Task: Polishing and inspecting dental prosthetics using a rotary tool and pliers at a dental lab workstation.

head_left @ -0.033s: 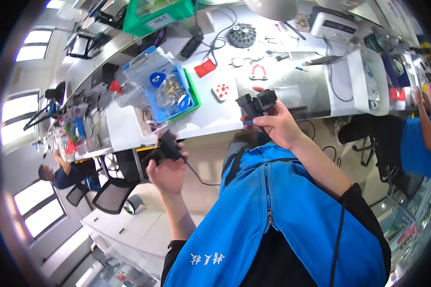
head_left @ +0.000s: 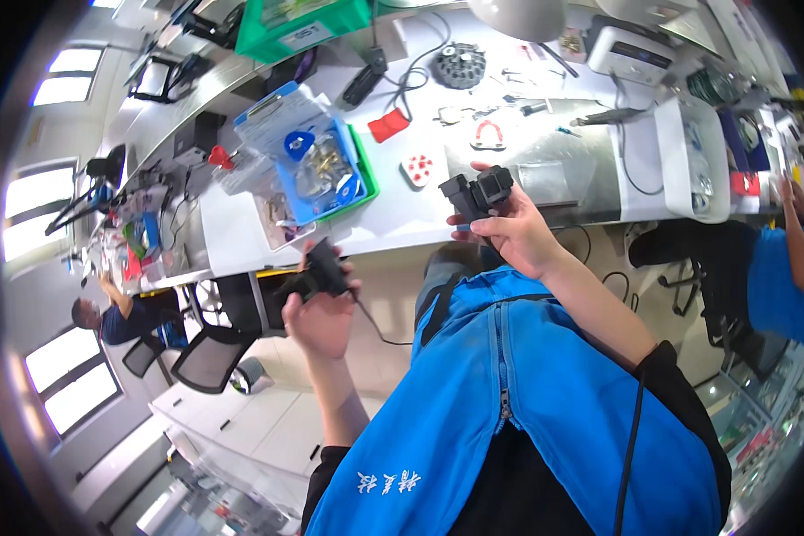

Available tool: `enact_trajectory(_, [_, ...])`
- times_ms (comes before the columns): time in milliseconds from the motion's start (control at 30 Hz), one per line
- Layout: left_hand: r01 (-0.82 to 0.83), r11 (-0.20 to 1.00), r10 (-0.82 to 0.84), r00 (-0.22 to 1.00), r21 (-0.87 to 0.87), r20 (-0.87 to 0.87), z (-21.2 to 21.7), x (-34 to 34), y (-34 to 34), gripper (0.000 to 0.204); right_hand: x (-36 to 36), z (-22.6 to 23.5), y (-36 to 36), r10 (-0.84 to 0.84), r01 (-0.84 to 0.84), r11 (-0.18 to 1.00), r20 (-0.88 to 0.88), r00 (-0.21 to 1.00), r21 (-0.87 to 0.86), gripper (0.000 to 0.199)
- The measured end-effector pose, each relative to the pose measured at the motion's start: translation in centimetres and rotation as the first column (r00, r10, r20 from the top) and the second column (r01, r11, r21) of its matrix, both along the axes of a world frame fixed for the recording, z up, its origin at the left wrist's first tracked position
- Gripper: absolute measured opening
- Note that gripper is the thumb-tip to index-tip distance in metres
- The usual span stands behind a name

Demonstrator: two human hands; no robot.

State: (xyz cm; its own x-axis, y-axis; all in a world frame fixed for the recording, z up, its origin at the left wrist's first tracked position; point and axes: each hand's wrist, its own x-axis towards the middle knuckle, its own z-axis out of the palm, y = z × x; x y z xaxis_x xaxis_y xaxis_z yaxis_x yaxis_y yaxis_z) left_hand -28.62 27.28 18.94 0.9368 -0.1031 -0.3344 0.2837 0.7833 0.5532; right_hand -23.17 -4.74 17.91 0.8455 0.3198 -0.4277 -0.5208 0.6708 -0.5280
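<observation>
My left hand (head_left: 320,323) is closed round a black cabled device (head_left: 324,268) in front of the bench edge. A thin black cable drops from it toward my apron. My right hand (head_left: 516,234) grips a black blocky device (head_left: 478,192), thumb across its lower part, by the bench's front edge. Its exact kind I cannot make out. Just beyond it on the bench lie a pink and white dental arch model (head_left: 489,135) and a white plate with red spots (head_left: 416,169). Neither hand touches these.
A blue lidded box (head_left: 359,179) of small parts sits in a green tray on the left of the bench (head_left: 232,237). Farther back are a red cloth (head_left: 388,126), a dark round bur holder (head_left: 458,65) and a handpiece (head_left: 607,115). A white bin (head_left: 666,152) stands at right. Co-workers sit on both sides.
My left hand, with its device, has shifted slightly right and up. The bench things sit a little farther right in view. My right hand has barely moved.
</observation>
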Motion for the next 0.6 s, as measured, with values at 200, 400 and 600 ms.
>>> enact_trajectory(200, [0.066,0.996,-0.070,0.996,-0.064,-0.056,-2.6,3.5,-6.5,0.081,2.4,-3.7,2.8,0.124,-0.124,0.992,-0.008,0.992,-0.038,0.064])
enact_trajectory(400, [0.143,0.958,-0.173,0.979,-0.247,-0.105,-6.8,8.1,-7.9,0.071,3.1,-6.1,5.9,0.008,-0.007,0.986,0.006,1.000,-0.165,0.078])
enact_trajectory(600, [0.404,0.915,-0.402,0.912,0.012,-0.083,-9.0,11.0,-9.8,0.081,4.3,-10.6,7.9,-0.054,0.157,0.748,0.177,0.983,-0.645,0.103])
